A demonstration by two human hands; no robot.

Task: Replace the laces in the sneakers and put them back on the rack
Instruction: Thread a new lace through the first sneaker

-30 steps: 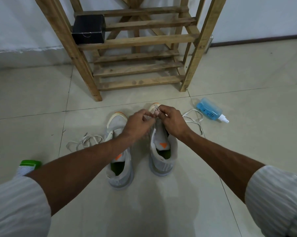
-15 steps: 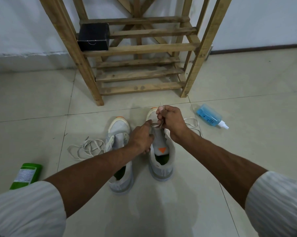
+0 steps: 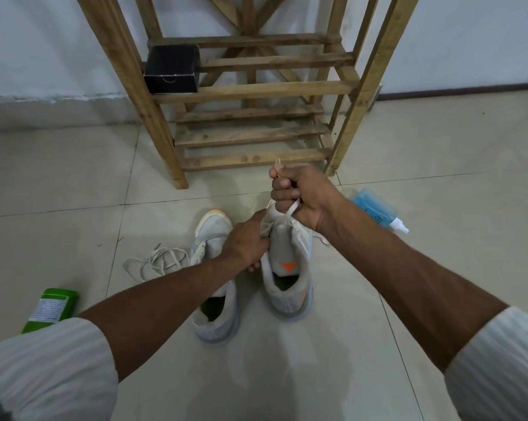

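Since a second ago the hands have parted. The right hand (image 3: 302, 196) has risen above the toe of the right-side sneaker (image 3: 287, 287), and the left hand (image 3: 247, 241) has dropped to that shoe's upper. The right hand is closed in a tight fist round a white lace (image 3: 290, 211). The lace runs taut from the fist down to the front of the shoe, and its tips poke out above the knuckles. The left hand grips the inner edge of the same sneaker beside the tongue, with its fingers curled under.

Both sneakers stand on the tiled floor (image 3: 439, 253) with their toes toward the wooden rack (image 3: 256, 91). The left-side sneaker (image 3: 212, 229) sits just beside the other one, partly under the left forearm. A loose lace (image 3: 156, 262) lies in a tangle next to it. A black box (image 3: 171, 69) sits on the rack's upper shelf. A blue spray bottle (image 3: 375, 208) lies past the right wrist, and a green bottle (image 3: 50, 311) lies near the left sleeve.
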